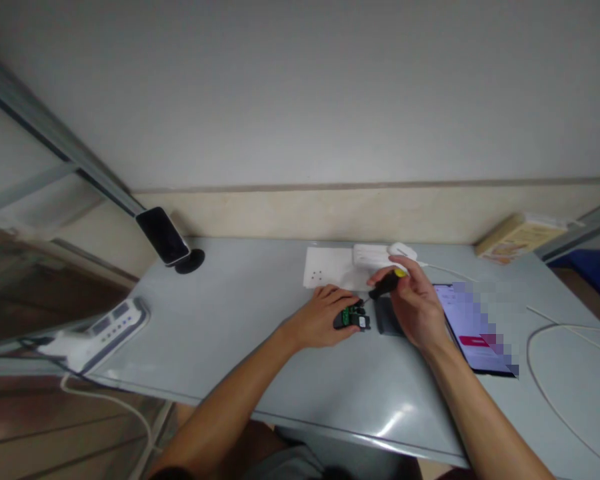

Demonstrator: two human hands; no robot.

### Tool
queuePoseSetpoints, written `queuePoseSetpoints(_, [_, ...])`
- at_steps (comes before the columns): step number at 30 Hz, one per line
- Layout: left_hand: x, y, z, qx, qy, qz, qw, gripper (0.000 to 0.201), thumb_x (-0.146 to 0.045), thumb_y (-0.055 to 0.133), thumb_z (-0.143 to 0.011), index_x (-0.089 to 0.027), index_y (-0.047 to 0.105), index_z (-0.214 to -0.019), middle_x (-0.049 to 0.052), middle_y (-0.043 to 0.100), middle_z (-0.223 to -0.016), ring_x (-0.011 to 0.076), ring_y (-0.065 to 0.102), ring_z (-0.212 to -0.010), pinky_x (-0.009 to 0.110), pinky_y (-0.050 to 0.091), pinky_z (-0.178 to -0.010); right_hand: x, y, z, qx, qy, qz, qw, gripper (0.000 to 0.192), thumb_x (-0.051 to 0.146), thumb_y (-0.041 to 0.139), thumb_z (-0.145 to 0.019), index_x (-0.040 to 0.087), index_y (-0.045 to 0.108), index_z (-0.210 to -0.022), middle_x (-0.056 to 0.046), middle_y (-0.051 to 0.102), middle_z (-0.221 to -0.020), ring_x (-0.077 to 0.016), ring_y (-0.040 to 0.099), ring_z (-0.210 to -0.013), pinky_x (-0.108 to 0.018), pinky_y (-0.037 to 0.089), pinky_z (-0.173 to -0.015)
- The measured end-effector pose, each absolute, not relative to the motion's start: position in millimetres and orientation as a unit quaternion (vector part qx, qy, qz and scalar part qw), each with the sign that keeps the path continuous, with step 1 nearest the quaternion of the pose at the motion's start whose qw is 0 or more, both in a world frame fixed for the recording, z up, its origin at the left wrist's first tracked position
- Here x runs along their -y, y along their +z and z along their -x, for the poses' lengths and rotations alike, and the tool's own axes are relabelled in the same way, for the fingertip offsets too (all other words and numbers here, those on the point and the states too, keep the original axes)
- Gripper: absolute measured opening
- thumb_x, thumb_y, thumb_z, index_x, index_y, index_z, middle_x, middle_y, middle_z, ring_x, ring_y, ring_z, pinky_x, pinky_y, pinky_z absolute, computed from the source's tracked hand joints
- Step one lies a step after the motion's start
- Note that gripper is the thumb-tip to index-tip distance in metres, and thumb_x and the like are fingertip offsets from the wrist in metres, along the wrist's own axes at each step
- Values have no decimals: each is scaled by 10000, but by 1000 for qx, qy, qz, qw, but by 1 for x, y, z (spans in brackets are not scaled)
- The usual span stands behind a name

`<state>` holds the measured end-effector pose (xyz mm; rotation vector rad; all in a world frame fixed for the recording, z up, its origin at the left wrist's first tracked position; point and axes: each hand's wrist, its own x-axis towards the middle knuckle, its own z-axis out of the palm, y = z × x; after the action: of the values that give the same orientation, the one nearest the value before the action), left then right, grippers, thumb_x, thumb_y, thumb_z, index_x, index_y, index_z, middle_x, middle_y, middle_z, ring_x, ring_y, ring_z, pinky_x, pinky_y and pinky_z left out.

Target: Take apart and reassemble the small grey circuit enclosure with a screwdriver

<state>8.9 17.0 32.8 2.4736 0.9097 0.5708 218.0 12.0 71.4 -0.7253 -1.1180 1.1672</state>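
Pressing askew could make the screwdriver (384,285) pinched in the right grip (416,303) gouge the green-and-black device (353,316) the left grip (323,317) clasps.

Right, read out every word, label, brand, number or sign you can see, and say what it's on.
No text is readable.
Tablet: screen text too small, partly pixelated.
Yellowish box: print too blurred.
Green-and-black device: any lettering on its pale patch too small.
Power strip: any markings too blurred.

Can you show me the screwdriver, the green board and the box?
Screwdriver (385,284), head view: on its dark handle.
Green board (346,316), head view: on its green surface.
Box (523,238), head view: on its printed side.
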Motion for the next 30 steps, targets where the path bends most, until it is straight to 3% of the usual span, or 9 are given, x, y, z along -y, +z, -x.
queuePoseSetpoints(5, [-17, 34, -9, -333, 204, -893, 225, 520, -411, 698, -912, -227, 571, -1381, 77, 635, -1345, 272, 515, -1251, 453, 384, -1113, -9, 71, -211, 476, 501, 292, 661, 211, 456, 658, -922, 257, 656, -854, -56, 676, -1020, -216, 628, -932, -357, 494, -816])
queuePoseSetpoints(8, [-17, 33, -10, -331, 206, -894, 218, 534, -410, 694, -918, -210, 557, -1394, 85, 630, -1348, 268, 514, -1248, 446, 387, -1110, -9, 68, -211, 484, 446, 313, 685, 194, 425, 746, -865, 250, 690, -804, -30, 624, -941, -180, 595, -892, -300, 476, -784])
queuePoseSetpoints(13, [-15, 33, -10, -333, 204, -896, 213, 509, -413, 679, -937, -222, 556, -1393, 84, 620, -1358, 266, 507, -1261, 450, 384, -1115, -10, 67, -218, 472, 484, 333, 658, 249, 460, 724, -885, 294, 714, -1070, -16, 672, -867, -182, 627, -806, -311, 486, -760])
queuePoseSetpoints(18, [-15, 35, -10, -334, 199, -897, 209, 501, -407, 679, -942, -206, 560, -1386, 81, 621, -1353, 264, 501, -1261, 452, 380, -1123, -10, 68, -217, 460, 491, 321, 667, 222, 486, 655, -921, 264, 663, -906, -35, 693, -901, -212, 659, -874, -357, 500, -824])
queuePoseSetpoints(22, [-15, 34, -10, -331, 192, -901, 204, 514, -421, 668, -950, -218, 546, -1406, 82, 614, -1368, 268, 499, -1263, 459, 390, -1117, -9, 66, -217, 484, 443, 330, 679, 237, 468, 758, -839, 253, 665, -803, -39, 661, -970, -209, 622, -939, -336, 488, -818])
queuePoseSetpoints(24, [-16, 34, -10, -330, 190, -903, 201, 526, -434, 660, -954, -225, 536, -1420, 84, 608, -1375, 271, 497, -1266, 464, 393, -1113, -9, 65, -218, 495, 436, 339, 670, 212, 460, 778, -825, 266, 702, -861, -21, 635, -869, -192, 601, -853, -316, 471, -774])
queuePoseSetpoints(27, [-15, 33, -10, -329, 189, -904, 198, 531, -448, 646, -962, -228, 528, -1431, 90, 599, -1383, 273, 493, -1274, 466, 391, -1116, -8, 66, -219, 487, 467, 345, 653, 295, 480, 725, -872, 304, 693, -1107, -7, 652, -824, -197, 605, -791, -331, 466, -761])
queuePoseSetpoints(30, [-15, 33, -9, -328, 187, -905, 196, 527, -451, 641, -966, -222, 531, -1428, 95, 602, -1375, 274, 492, -1270, 463, 390, -1114, -8, 68, -218, 478, 480, 334, 655, 212, 465, 650, -928, 299, 675, -1058, -16, 675, -854, -208, 631, -830, -347, 468, -790])
